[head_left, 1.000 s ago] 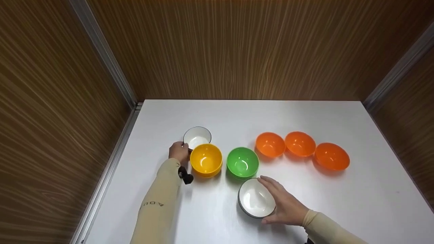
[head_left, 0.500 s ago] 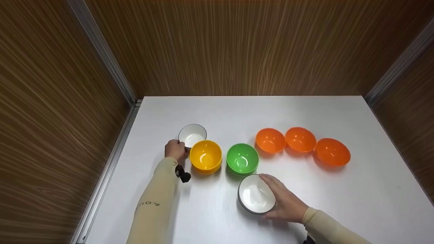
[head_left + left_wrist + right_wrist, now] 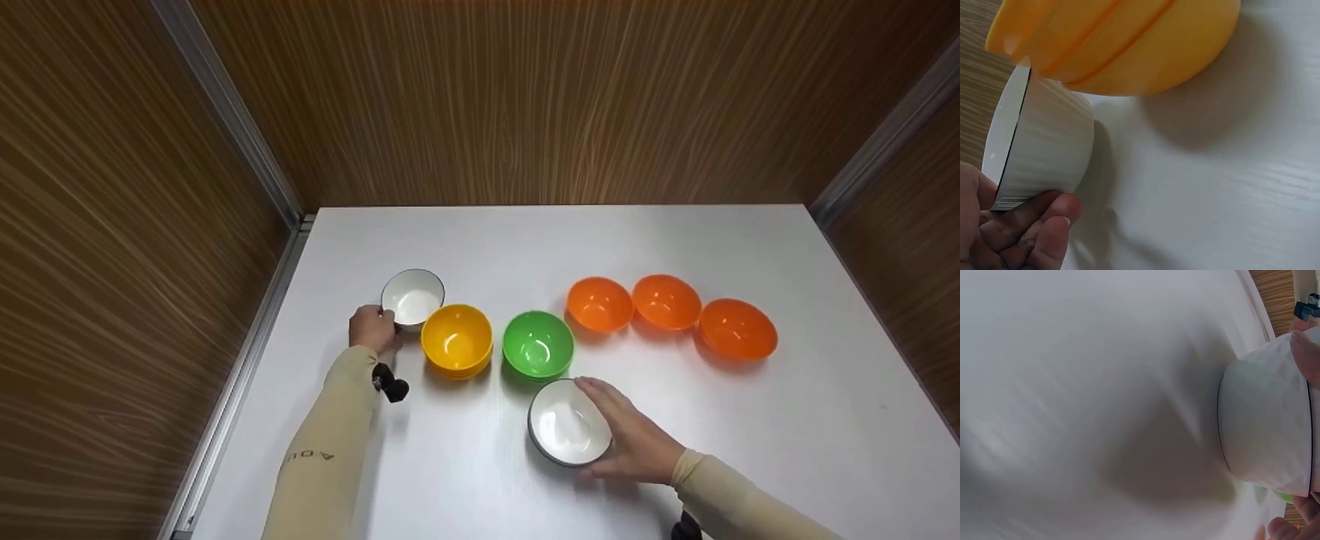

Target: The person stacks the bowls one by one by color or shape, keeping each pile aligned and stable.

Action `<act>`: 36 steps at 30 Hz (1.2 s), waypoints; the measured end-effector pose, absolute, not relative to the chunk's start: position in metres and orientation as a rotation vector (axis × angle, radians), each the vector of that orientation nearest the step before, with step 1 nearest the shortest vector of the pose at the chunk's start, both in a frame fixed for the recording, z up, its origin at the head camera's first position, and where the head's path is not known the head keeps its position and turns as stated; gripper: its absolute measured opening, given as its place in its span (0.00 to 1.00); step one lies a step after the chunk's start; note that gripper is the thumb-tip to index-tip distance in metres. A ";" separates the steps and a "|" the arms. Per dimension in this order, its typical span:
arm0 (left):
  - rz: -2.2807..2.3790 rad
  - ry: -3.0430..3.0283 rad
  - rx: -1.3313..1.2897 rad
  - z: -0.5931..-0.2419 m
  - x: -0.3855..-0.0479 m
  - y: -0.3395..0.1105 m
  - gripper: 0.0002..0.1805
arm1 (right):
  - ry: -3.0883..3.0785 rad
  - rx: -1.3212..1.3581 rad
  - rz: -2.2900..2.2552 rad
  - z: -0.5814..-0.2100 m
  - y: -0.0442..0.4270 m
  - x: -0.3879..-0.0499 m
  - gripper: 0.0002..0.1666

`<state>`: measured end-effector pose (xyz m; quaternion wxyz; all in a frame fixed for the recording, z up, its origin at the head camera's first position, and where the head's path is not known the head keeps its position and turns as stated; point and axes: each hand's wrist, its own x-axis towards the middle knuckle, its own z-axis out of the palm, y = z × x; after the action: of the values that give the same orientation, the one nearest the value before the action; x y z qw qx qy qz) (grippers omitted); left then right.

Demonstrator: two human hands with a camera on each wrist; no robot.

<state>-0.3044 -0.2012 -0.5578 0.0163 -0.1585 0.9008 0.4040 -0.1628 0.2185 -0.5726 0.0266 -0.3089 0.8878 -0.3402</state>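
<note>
My left hand [image 3: 373, 330] pinches the side of a white bowl [image 3: 412, 298] with a thin dark rim. In the left wrist view, the thumb is at this bowl's [image 3: 1044, 135] rim and the fingers curl under its outer wall. Close to its right stand stacked yellow bowls [image 3: 457, 341], whose bodies fill the top of that view. My right hand [image 3: 634, 439] grips the right side of another dark-rimmed white bowl [image 3: 568, 421], thumb and fingers spread round it. A second dark edge shows lower on this bowl [image 3: 1266, 419] in the right wrist view.
Stacked green bowls [image 3: 538, 345] stand between the yellow stack and the right-hand bowl. Several orange bowls line up at the right, including a left one [image 3: 600, 304], a middle one [image 3: 666, 301] and a right one [image 3: 737, 330]. Wood-grain panels [image 3: 525, 105] border the white table [image 3: 465, 495].
My left hand has moved left, drawing the white bowl away from behind the yellow stack. The right hand stays at its white bowl, and the head view has tilted slightly.
</note>
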 end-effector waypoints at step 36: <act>1.304 2.899 0.084 -0.453 -0.231 -0.152 0.16 | 2.792 -0.919 -1.292 -0.538 0.229 -0.182 0.67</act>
<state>-0.2308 -0.1519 -0.4532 -0.0193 0.0264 0.9115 0.4099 -0.1817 0.2290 -0.5379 -0.0344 -0.2860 0.8690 -0.4023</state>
